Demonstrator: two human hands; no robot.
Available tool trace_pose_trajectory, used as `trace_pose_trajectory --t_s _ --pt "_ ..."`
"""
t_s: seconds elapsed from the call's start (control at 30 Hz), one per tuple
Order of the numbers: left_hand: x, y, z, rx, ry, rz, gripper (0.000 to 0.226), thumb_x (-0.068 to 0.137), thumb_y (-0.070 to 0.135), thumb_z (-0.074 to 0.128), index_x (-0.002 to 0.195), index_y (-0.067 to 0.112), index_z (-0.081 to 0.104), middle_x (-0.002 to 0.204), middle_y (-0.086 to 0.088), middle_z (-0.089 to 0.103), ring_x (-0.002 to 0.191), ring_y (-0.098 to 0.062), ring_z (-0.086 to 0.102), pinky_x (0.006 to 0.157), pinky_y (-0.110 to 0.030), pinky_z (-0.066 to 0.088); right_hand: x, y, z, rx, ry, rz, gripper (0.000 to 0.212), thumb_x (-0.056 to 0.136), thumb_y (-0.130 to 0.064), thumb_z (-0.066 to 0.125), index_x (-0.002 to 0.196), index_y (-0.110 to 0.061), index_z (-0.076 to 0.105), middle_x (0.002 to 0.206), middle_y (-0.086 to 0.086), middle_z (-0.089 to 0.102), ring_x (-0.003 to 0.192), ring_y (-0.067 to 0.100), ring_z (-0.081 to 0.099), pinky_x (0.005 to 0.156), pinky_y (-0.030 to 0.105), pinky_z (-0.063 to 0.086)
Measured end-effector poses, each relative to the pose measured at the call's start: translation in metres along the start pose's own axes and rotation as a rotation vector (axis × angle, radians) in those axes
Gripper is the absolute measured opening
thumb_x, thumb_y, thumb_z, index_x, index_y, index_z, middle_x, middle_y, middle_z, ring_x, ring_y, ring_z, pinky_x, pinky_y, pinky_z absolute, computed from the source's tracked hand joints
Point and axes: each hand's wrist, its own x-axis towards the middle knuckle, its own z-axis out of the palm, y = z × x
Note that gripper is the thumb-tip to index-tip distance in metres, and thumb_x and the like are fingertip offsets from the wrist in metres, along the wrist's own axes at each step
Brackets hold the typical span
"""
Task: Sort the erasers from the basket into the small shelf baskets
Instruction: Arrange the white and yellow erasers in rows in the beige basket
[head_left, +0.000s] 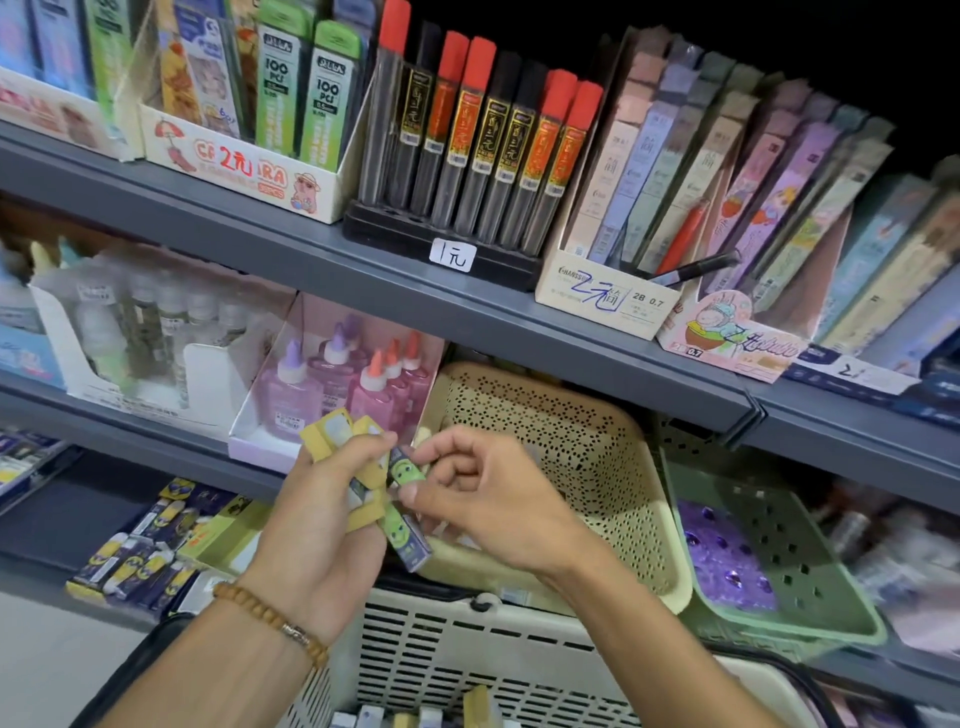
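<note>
White basket (467, 654) sits below grey shelves (363, 270).

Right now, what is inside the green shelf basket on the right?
The green basket holds purple items with dark shiny spots, too blurred to identify. Its near wall hides the front of the contents, and the beige basket beside it covers its left edge.

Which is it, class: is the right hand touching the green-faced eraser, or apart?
Touching. The head view shows the right hand pinching the green-faced eraser with its fingertips.
</note>
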Motion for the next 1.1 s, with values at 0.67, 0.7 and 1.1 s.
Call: trace_pose_trajectory --t_s 0.67,0.7,1.1 --pt "-0.002 0.006 0.003 -0.036 0.144 0.058 0.021 0.083 -0.001 0.053 0.084 0.019 0.048 0.077 0.000 0.051 0.071 -0.014 0.054 0.068 -0.029 0.039 0.052 0.062 -0.052 -0.682 0.138 0.516 0.012 0.087 -0.025 0.063 0.084 -0.013 0.064 0.077 0.004 0.071 0.057 0.013 0.061 0.046 0.017 0.048" --pt "-0.002 0.006 0.003 -0.040 0.149 0.055 0.021 0.083 -0.001 0.053 0.086 0.019 0.048 0.078 0.000 0.051 0.071 -0.014 0.054 0.069 -0.029 0.039 0.054 0.063 -0.052 -0.689 0.135 0.506 0.015 0.087 -0.025 0.064 0.087 -0.010 0.067 0.082 0.008 0.073 0.060 0.016 0.062 0.053 0.022 0.055" --pt "-0.004 0.007 0.010 -0.126 0.112 0.068 0.021 0.082 0.001 0.053 0.082 0.021 0.049 0.080 0.001 0.051 0.071 -0.012 0.052 0.072 -0.027 0.037 0.008 0.023 -0.033 -0.205 -0.058 0.052 0.030 0.083 -0.055 0.066 0.081 -0.026 0.073 0.078 0.002 0.072 0.067 0.006 0.061 0.060 0.021 0.050"
